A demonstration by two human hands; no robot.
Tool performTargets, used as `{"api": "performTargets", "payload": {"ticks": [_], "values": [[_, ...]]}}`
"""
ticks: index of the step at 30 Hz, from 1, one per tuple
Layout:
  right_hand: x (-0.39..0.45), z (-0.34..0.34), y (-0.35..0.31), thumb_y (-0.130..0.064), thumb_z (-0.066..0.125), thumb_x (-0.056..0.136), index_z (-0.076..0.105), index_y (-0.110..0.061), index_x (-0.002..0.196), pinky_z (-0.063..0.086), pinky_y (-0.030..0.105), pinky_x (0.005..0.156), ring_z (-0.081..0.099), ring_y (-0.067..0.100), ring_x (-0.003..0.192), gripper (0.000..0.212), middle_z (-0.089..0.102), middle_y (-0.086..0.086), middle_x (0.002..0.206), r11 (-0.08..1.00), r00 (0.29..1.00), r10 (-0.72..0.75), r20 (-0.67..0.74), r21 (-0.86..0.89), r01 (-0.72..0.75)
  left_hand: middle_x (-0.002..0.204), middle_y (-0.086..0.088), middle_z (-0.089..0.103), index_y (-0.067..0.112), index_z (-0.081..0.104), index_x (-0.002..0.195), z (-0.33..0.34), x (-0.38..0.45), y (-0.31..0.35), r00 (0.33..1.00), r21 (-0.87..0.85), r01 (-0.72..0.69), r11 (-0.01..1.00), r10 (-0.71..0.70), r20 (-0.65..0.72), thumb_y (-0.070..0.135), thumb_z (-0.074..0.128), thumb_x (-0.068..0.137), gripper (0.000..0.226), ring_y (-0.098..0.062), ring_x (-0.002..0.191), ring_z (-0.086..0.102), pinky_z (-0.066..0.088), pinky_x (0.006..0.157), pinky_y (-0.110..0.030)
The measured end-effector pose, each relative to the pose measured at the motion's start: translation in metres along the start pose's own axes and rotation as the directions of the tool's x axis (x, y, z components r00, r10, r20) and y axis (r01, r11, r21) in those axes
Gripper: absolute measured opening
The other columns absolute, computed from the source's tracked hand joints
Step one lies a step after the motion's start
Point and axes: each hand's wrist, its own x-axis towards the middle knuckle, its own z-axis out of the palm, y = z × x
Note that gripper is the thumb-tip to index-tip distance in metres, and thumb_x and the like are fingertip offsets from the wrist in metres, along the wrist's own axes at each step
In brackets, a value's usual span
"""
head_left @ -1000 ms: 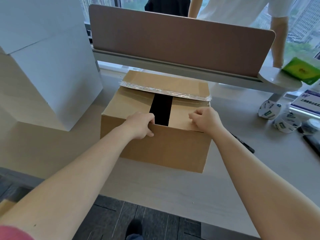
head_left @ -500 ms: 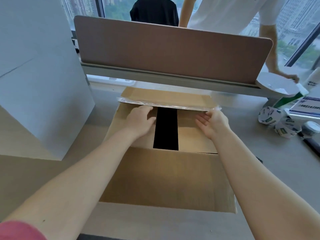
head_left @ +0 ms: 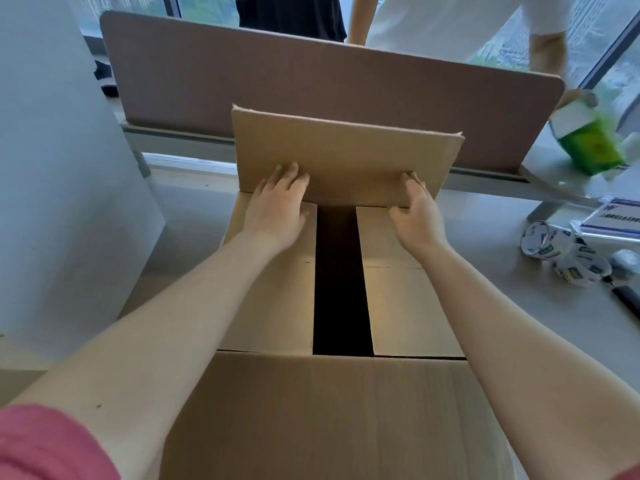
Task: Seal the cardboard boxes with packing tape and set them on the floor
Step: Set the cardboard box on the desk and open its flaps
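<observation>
A brown cardboard box (head_left: 408,306) stands on the desk right in front of me. Its two inner flaps lie folded down with a dark gap (head_left: 341,282) between them. The near outer flap (head_left: 329,410) hangs out toward me. The far outer flap (head_left: 346,150) stands upright. My left hand (head_left: 277,206) lies with straight fingers against the lower left of that far flap. My right hand (head_left: 415,213) touches its lower right, fingers extended. Two tape rolls (head_left: 543,239) lie on the desk to the right, apart from both hands.
A tall white box (head_left: 62,168) stands at the left. A brown desk divider (head_left: 311,71) runs behind the cardboard box, with two people standing beyond it. A green carton (head_left: 592,147), a leaflet (head_left: 613,216) and a black tool (head_left: 627,299) lie at the right.
The near flap has swung open toward me. Both hands moved from the near edge to the far flap, which has risen from lying back to upright.
</observation>
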Motion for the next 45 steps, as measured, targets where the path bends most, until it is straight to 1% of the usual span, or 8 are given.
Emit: {"api": "performTargets", "payload": {"ticks": [6,13,22,28,32,35,37,45], "values": [[0.037,0.021,0.009,-0.021,0.045,0.096,0.030,-0.015,0.144,0.000,0.039,0.119,0.011,0.022,0.146,0.051,0.022,0.003,0.156,0.958,0.984,-0.053,0.172,-0.270,0.098,0.157,-0.003,0.020,0.014,0.027,0.146,0.021,0.034,-0.007,0.993,0.043,0.012,0.999,-0.017,0.119,0.020,0.035,0.100,0.047,-0.024,0.146,0.011,0.003,0.119,-0.040],[0.056,0.027,0.017,-0.031,0.043,0.096,0.056,-0.022,0.122,0.028,0.041,0.106,0.045,0.025,0.118,0.030,0.054,0.005,0.126,0.907,0.966,-0.050,0.253,-0.393,0.150,0.131,-0.005,0.051,0.022,0.053,0.126,0.031,0.059,-0.009,0.985,0.072,0.041,0.997,-0.052,0.163,0.026,0.043,0.096,0.032,-0.030,0.123,0.040,0.032,0.099,-0.040],[0.054,0.030,0.024,-0.028,0.040,0.097,0.059,-0.012,0.106,0.033,0.042,0.100,0.052,0.025,0.106,0.027,0.062,0.008,0.113,0.884,0.979,-0.030,0.204,-0.452,0.121,0.114,-0.007,0.061,0.012,0.061,0.105,0.043,0.065,-0.001,0.994,0.071,0.048,0.996,-0.054,0.090,0.025,0.041,0.098,0.025,-0.029,0.112,0.046,0.030,0.092,-0.038],[0.035,0.027,0.016,-0.025,0.045,0.095,0.039,-0.016,0.139,0.012,0.040,0.117,0.034,0.025,0.135,0.045,0.043,0.007,0.143,0.939,0.986,-0.048,0.158,-0.329,0.098,0.140,-0.008,0.044,0.015,0.040,0.136,0.039,0.051,0.009,0.995,0.046,0.060,0.997,-0.064,0.074,0.026,0.046,0.095,0.043,-0.029,0.132,0.036,0.023,0.110,-0.041],[0.011,0.030,0.001,-0.026,0.053,0.091,0.026,-0.011,0.144,0.003,0.040,0.118,0.012,0.024,0.145,0.061,0.025,0.008,0.152,0.926,0.964,-0.067,0.258,-0.344,0.156,0.154,-0.011,0.018,0.014,0.026,0.144,0.037,0.022,0.023,0.989,0.040,0.006,0.999,-0.011,0.145,0.031,0.051,0.092,0.061,-0.030,0.144,0.013,0.013,0.117,-0.043],[-0.011,0.033,-0.003,-0.024,0.052,0.089,0.012,-0.012,0.148,0.000,0.040,0.118,-0.001,0.022,0.147,0.073,0.008,0.006,0.158,0.915,0.943,-0.033,0.330,-0.370,0.161,0.158,-0.011,-0.001,0.016,0.031,0.142,0.040,-0.004,0.028,0.955,0.060,-0.039,0.997,0.019,0.295,0.029,0.050,0.091,0.056,-0.034,0.145,-0.005,0.006,0.118,-0.045],[-0.025,0.033,-0.003,-0.024,0.051,0.088,0.008,-0.013,0.149,0.000,0.040,0.118,0.000,0.021,0.147,0.075,0.007,0.006,0.158,0.904,0.933,-0.002,0.359,-0.398,0.155,0.156,-0.011,0.005,0.016,0.041,0.136,0.040,-0.017,0.029,0.938,0.085,-0.073,0.994,0.039,0.344,0.028,0.049,0.091,0.048,-0.035,0.144,-0.004,0.006,0.118,-0.045],[-0.057,0.011,-0.031,-0.007,0.046,0.091,0.025,-0.020,0.145,0.038,0.041,0.107,0.037,0.025,0.134,0.059,0.039,0.006,0.146,0.879,0.940,-0.062,0.335,-0.429,0.210,0.149,-0.005,0.033,0.020,0.053,0.129,0.004,-0.040,0.039,0.950,0.153,-0.228,0.961,0.186,0.249,0.011,0.048,0.092,0.039,-0.030,0.136,0.024,0.030,0.107,-0.039]]}}
